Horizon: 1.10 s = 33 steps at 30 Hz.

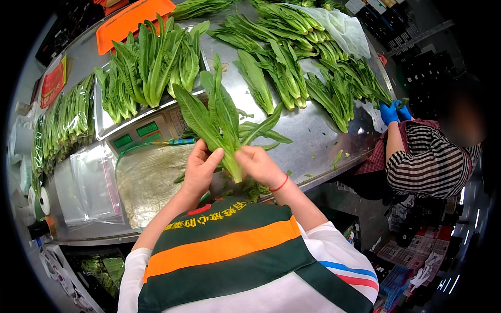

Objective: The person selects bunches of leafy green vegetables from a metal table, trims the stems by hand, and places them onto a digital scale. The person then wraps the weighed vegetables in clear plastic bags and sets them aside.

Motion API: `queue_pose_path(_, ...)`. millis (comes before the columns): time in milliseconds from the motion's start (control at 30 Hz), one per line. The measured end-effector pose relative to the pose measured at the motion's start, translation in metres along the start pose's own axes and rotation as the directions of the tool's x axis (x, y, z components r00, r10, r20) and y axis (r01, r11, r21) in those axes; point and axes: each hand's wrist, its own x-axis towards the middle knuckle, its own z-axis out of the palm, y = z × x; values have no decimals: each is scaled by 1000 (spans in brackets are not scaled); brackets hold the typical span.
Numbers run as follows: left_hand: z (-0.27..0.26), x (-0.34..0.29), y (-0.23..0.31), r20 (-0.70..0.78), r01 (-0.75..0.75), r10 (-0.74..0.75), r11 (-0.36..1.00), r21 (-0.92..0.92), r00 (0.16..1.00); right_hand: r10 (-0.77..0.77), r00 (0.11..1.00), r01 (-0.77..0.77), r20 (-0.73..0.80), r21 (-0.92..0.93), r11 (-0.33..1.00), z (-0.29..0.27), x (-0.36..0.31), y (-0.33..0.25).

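Note:
A head of long-leaf green lettuce (219, 112) is upright between my hands, leaves fanned away from me and its pale base toward my chest. My left hand (202, 163) closes around the lower stalks from the left. On the right side of the base, my right hand (260, 166), slightly blurred, pinches at the outer stalks. Loose leaves (266, 131) spread out just beyond my right hand. Behind the held head, more lettuce (148, 65) lies on the metal pan of a digital scale (156, 128) with lit green displays.
Lettuce piles (282, 68) cover the table's far right, partly under a plastic sheet (336, 26). Bagged lettuce (65, 117) and clear bags (88, 182) lie left. An orange tray (130, 23) sits at the back. Another person's blue-gloved hands (395, 111) work at the right edge.

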Motion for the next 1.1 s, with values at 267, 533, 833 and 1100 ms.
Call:
queue_pose_path(267,-4,2,-5,-93,-35,36,999,13,995,-17,990,-4,-137,-157,988,6,2,-2)
queue_pose_path(533,-4,4,-4,-143,9,-9,1000,0,990,-282,944,138,-173,-568,811,7,-1,-7)
queue_pose_path(833,-6,5,-7,-85,9,-5,999,45,996,-250,963,158,-102,-539,827,6,1,-3)
queue_pose_path(1100,-10,10,-4,-49,33,-31,998,47,998,-154,965,143,-211,-64,988,1,1,5)
